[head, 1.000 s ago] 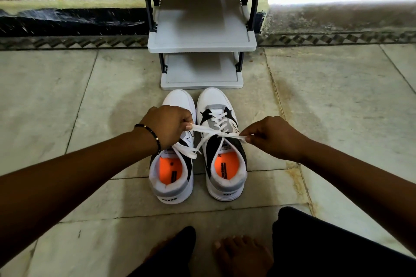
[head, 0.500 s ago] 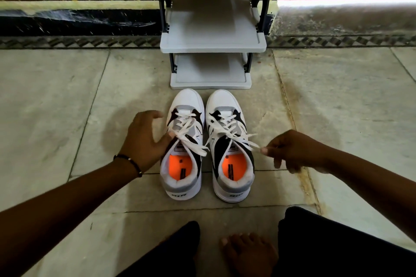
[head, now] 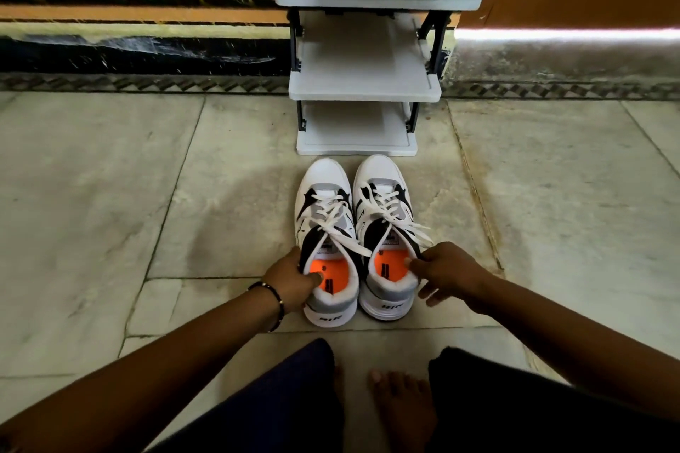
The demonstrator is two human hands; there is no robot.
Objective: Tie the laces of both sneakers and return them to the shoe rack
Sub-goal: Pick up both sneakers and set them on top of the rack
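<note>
The left hand (head: pixel 290 278) grips the outer collar of the left white, black and grey lace-up sneaker (head: pixel 325 232), its thumb hooked inside onto the orange insole and the fingers wrapped around the outside wall. A thin dark bracelet (head: pixel 272 300) circles that wrist. The right hand (head: pixel 447 270) pinches the outer collar of the matching right white, black and grey sneaker (head: pixel 388 228), thumb at the padded rim, the other fingers spread loosely down the shoe's outer side, so both hands are closed on the shoes and set apart with the pair between them.

The two sneakers stand side by side, touching, on the pale stone tile floor (head: pixel 110 217), heels toward the hands and toes pointing away. Their white laces (head: pixel 342 228) are knotted, with loops and loose ends draped across the tongues; one end lies just beyond the right hand's knuckles.

Just past the toes, farther from the hands, stands a light grey plastic shoe rack with dark posts (head: pixel 364 85), its three visible shelves bare. Nearer than the hands, a bare foot (head: pixel 401 405) and dark trouser legs show.
</note>
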